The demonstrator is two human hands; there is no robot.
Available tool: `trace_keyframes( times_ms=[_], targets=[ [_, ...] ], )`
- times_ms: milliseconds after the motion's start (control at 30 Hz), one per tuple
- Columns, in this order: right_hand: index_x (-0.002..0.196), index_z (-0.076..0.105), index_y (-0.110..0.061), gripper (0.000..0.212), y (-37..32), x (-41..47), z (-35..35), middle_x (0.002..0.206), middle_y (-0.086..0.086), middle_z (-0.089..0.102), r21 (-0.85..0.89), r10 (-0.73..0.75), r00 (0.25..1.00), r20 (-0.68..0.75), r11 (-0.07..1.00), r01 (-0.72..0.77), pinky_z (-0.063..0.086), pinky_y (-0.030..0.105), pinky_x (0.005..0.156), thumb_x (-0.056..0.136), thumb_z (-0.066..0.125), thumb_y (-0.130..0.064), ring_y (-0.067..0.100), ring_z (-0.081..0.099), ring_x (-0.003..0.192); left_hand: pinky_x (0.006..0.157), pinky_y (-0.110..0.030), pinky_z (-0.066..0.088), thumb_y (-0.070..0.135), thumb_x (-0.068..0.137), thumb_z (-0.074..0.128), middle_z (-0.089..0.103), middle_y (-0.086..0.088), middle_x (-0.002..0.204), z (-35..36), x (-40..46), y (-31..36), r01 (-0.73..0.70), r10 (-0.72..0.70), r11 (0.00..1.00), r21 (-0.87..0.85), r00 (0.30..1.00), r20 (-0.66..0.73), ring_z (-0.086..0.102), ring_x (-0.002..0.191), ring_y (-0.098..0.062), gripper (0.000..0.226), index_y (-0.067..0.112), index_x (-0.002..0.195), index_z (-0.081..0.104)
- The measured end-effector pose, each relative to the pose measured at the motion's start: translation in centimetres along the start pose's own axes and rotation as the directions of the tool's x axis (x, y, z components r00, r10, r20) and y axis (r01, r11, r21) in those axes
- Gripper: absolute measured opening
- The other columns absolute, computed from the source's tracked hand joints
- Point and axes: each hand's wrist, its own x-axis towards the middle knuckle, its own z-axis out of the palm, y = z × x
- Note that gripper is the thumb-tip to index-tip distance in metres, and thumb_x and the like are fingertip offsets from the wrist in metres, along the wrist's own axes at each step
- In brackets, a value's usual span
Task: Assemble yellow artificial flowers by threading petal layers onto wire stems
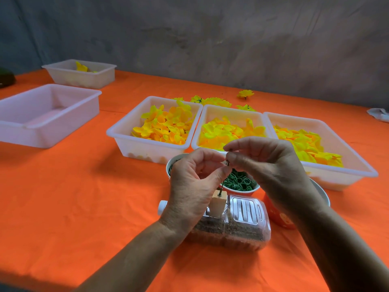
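A thin green wire stem (220,191) stands upright in a small wooden block (217,204) fixed on a clear plastic bottle (237,226) lying on its side and filled with sand. My left hand (189,194) pinches the stem near its top. My right hand (267,167) pinches a small dark green piece (228,162) at the stem's tip. Just behind my hands, three white bins hold yellow petal layers (166,125), (227,131), (307,144). A red cup of green rings (240,182) sits under my hands.
An empty white bin (19,127) stands at the left, another (99,75) with a few petals behind it. Finished yellow flowers (245,93) lie behind the bins. A red paper cup (277,216) and a grey bowl (322,192) sit under my right forearm. Orange cloth (84,197) covers the table.
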Motion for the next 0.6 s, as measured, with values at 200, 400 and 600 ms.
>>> trace_keyframes(
  times_ms=[200, 400, 600],
  targets=[
    [0.088, 0.074, -0.022, 0.020, -0.2, -0.6, 0.1, 0.081, -0.001, 0.074, -0.083, -0.086, 0.996, -0.005, 0.993, 0.085, 0.054, 0.022, 0.067, 0.080, 0.071, -0.004, 0.009, 0.068, 0.074, 0.060, -0.019, 0.052, 0.002, 0.076, 0.074, 0.069, 0.002, 0.068, 0.0, -0.1, 0.0, 0.004, -0.004, 1.000, -0.012, 1.000, -0.001, 0.065, 0.065, -0.008, 0.021, 0.022, 0.076, 0.067],
    [0.078, 0.076, -0.021, 0.024, 0.8, -0.7, 0.0, 0.077, 0.001, 0.072, 0.264, 0.253, 0.967, -0.035, 0.935, -0.235, 0.052, 0.028, 0.070, 0.057, 0.076, -0.031, 0.013, 0.067, 0.076, 0.062, -0.018, 0.053, 0.013, 0.072, 0.076, 0.071, -0.001, 0.073, 0.0, -0.2, 0.3, -0.006, 0.006, 1.000, 0.013, 1.000, -0.001, 0.068, 0.067, -0.009, 0.013, 0.015, 0.080, 0.067],
    [0.068, 0.075, -0.017, 0.014, 1.1, -0.4, 0.4, 0.068, 0.000, 0.068, 0.467, 0.461, 0.887, 0.034, 0.777, -0.422, 0.048, 0.018, 0.053, 0.055, 0.075, -0.022, 0.006, 0.061, 0.058, 0.062, -0.025, 0.056, 0.010, 0.071, 0.077, 0.072, -0.006, 0.074, 0.0, -0.1, 0.2, 0.010, -0.010, 1.000, 0.011, 1.000, -0.011, 0.069, 0.068, -0.013, 0.016, 0.008, 0.082, 0.066]
  ],
)
